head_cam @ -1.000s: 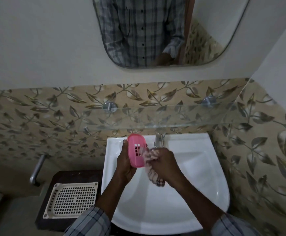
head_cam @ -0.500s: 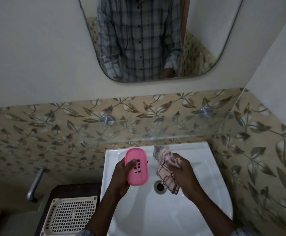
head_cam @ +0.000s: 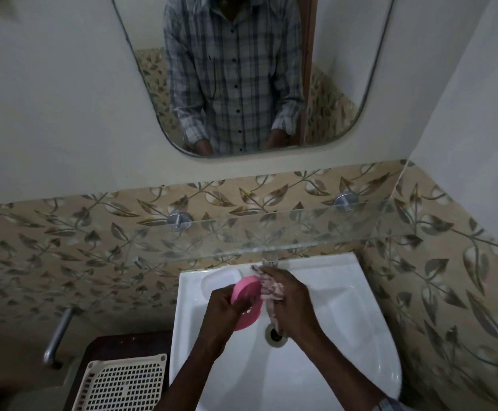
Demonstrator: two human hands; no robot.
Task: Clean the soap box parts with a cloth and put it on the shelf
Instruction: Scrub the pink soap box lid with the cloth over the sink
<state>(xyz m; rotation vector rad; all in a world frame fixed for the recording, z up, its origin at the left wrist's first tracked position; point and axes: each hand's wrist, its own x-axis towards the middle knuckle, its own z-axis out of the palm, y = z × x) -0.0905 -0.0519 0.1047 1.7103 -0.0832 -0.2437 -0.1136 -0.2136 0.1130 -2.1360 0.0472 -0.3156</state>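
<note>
Both hands work over the white basin (head_cam: pixel 345 336), close under the tap (head_cam: pixel 270 259). The left hand (head_cam: pixel 224 307) is closed around the pink soap box part (head_cam: pixel 246 301), fingers curled across its face and thumb behind, holding it tilted on edge above the bowl. The right hand (head_cam: pixel 289 304) is closed on a bunched checked cloth (head_cam: pixel 270 290), pressing the wad against the upper right rim of the pink part, with a tail of cloth hanging toward the drain (head_cam: pixel 276 336).

The step in hand appears to be wiping this one piece. To do it well, the person would likely keep the left grip firm at the lower end so that the part does not slip into the bowl, and turn it bit by bit so the cloth reaches every side. The slotted face probably needs a fold of cloth pushed into the holes, since flat rubbing would skip them. Fingers now cover much of the face, so shifting the grip seems necessary to reach beneath them.

Whether the part is wet or soapy cannot be told in this dim light. Above the basin, the glass shelf (head_cam: pixel 301 232) looks bare and seems the likely resting place once the wiping is done. A cream perforated tray (head_cam: pixel 123 384) lies on the dark stand at lower left, well apart from the hands.
</note>
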